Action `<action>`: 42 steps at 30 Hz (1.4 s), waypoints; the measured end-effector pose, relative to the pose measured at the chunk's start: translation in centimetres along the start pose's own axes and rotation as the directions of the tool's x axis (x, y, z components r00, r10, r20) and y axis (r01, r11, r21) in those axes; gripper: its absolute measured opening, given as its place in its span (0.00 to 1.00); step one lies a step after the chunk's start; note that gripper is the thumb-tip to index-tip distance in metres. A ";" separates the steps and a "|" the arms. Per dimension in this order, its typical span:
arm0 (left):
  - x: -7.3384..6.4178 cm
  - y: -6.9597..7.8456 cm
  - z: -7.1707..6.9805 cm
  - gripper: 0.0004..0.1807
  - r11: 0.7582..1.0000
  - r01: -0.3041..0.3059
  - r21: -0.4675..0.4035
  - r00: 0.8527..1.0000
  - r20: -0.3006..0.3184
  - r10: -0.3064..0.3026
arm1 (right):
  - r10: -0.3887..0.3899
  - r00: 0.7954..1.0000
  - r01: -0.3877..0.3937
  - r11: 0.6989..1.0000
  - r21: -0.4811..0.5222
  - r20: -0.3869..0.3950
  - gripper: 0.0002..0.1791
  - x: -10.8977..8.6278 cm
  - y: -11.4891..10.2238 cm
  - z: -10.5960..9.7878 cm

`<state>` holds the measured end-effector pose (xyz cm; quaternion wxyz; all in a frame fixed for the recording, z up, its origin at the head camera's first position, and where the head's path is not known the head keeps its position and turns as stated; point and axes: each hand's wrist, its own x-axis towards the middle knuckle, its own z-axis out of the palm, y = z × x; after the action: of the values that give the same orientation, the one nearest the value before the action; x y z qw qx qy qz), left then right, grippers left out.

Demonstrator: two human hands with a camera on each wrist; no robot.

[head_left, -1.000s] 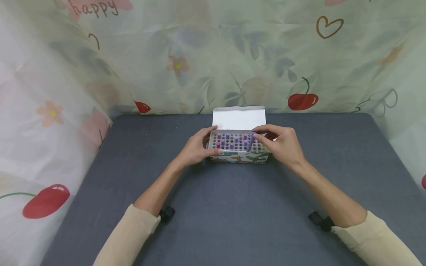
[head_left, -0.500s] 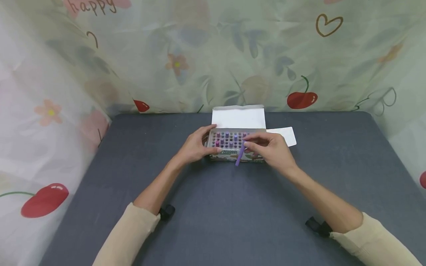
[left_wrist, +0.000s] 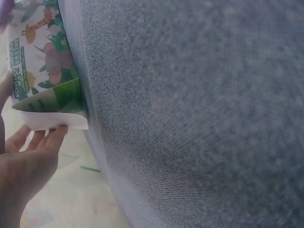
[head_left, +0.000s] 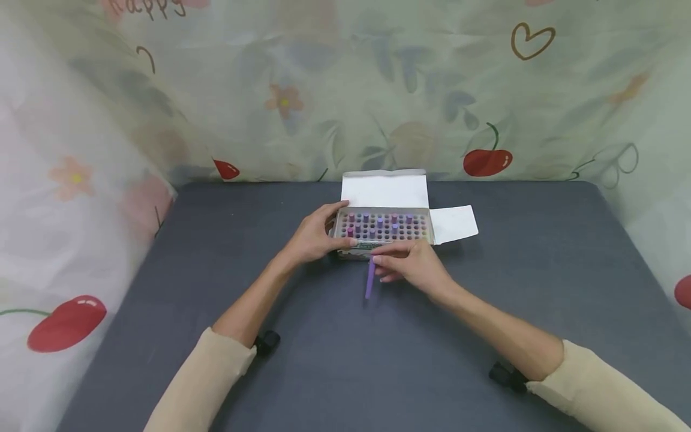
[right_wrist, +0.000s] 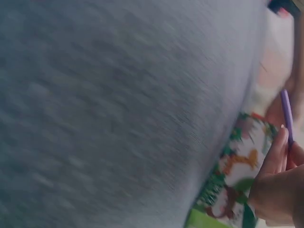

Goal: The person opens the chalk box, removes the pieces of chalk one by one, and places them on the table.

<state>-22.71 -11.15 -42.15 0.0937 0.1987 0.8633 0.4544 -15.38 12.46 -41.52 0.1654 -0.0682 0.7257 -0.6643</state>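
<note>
A cardboard box (head_left: 357, 254) with printed animals holds a tray of small holes, with several purple and pink crayons (head_left: 379, 222) standing in it. My left hand (head_left: 310, 239) grips the box's left end, thumb at the front and fingers behind. In the left wrist view its fingers (left_wrist: 58, 135) touch a white end flap (left_wrist: 52, 119). Between thumb and fingertips, my right hand (head_left: 418, 267) pinches a purple crayon (head_left: 369, 281) in front of the box, its lower end pointing down and toward me. The right wrist view shows the crayon (right_wrist: 286, 108) beside the box front (right_wrist: 240, 166).
The box's white lid (head_left: 384, 189) stands open at the back, and a side flap (head_left: 454, 224) sticks out to the right. A dark grey cloth (head_left: 335, 366) covers the table. A printed curtain (head_left: 345, 90) hangs behind and at the sides.
The right hand has drawn the purple crayon away from the tray, moving left and toward me, past the box's front edge. The right side flap came into view. The left hand keeps its hold.
</note>
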 end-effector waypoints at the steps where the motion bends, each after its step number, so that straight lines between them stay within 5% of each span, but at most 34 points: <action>1: 0.0 0.0 0.0 0.46 1.000 0.001 -0.001 1.000 -0.002 -0.001 | 0.018 1.000 -0.018 1.000 0.014 0.003 0.18 0.1 0.4 0.2; 8: -0.3 -0.1 0.0 0.46 1.000 0.004 0.008 1.000 -0.006 -0.004 | 0.107 0.994 -0.109 0.991 0.072 0.029 0.17 0.6 1.8 1.3; 20: -0.2 -0.1 0.1 0.46 1.000 0.000 0.015 1.000 -0.017 0.000 | 0.224 0.974 -0.225 0.974 0.025 0.024 0.13 1.0 3.3 1.4; 42: -0.7 0.1 -0.1 0.46 1.000 0.002 0.006 1.000 -0.025 -0.001 | 0.198 0.978 -0.199 0.980 0.012 0.063 0.13 1.1 3.3 1.5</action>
<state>-22.08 -11.46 -42.04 0.0827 0.1926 0.8659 0.4542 -15.48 11.07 -45.03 0.2538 -0.0144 0.7174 -0.6486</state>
